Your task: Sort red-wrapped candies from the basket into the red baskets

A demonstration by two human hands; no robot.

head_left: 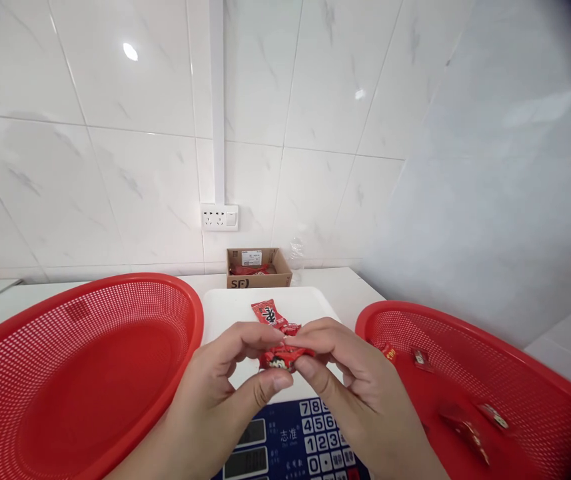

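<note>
White counter (340, 283): two red mesh baskets (80, 360) (505, 373), scale (270, 313) between, cardboard box (258, 268) at wall.

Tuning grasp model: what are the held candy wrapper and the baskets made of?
Candy wrapper: glossy printed red film, likely plastic; it crinkles between left hand and right hand. Left basket and right basket: red moulded plastic by the look, perforated mesh walls, smooth rims.

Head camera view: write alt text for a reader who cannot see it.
Two bare hands, left hand and right hand, together pinch a small red candy packet above a white electronic scale with a blue keypad. A red mesh basket sits left; another red basket at right holds several packets. A cardboard box stands by the tiled wall.
</note>
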